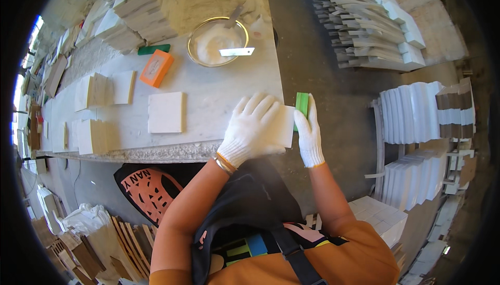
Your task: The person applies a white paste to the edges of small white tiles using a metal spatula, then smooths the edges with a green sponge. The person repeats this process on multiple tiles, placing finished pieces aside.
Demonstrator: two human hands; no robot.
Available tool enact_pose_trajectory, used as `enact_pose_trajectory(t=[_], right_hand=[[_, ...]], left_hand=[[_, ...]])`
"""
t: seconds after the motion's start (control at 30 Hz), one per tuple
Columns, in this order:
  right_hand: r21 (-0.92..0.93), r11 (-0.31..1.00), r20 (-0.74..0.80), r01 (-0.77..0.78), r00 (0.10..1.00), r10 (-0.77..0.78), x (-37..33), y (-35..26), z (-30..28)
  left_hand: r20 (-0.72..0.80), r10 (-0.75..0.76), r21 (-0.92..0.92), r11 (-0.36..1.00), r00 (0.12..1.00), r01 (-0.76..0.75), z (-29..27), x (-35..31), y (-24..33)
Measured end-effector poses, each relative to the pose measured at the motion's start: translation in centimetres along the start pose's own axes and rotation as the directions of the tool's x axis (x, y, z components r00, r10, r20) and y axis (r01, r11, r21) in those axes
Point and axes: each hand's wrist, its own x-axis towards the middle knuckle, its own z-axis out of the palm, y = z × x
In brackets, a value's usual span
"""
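Note:
My left hand (246, 131), in a white knit glove, lies flat with fingers stretched over a white square tile (284, 124) at the table's right edge. Part of the tile sticks out past that edge, and the glove hides the rest. My right hand (310, 141), gloved the same way, grips a green sanding block (301, 103) between thumb and fingers. The block stands upright along the tile's right side; whether they touch I cannot tell. Left of my hands, another white tile (165, 113) rests on the pale stone tabletop (208, 89).
Farther back are a metal bowl (195, 56) of white paste, a white-bladed scraper (237, 52) across its rim, an orange box (156, 69) and a green block (153, 49). Tile stacks (92, 136) stand left; racked slabs (409, 113) and a stacked pallet (372, 24) are right.

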Motion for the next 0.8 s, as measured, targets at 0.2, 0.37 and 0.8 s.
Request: enact_pose_trajectory(t=[0.2, 0.37, 0.8], right_hand=[[-0.374, 0.903, 0.055, 0.211, 0.977, -0.205, -6.4, -1.0, -0.1], [-0.147, 0.984, -0.014, 0.101, 0.994, -0.104, 0.4, -0.4, 0.4], [-0.083, 0.992, -0.009, 0.098, 0.995, -0.099, 0.6, -0.9, 0.6]], left_hand=[[-0.006, -0.038, -0.012, 0.999, 0.999, 0.038, 0.5, 0.1, 0.0], [0.023, -0.034, 0.018, 0.999, 0.999, 0.033, -0.3, 0.4, 0.4], [-0.013, -0.049, 0.025, 0.998, 0.999, 0.050, -0.1, 0.0, 0.7]])
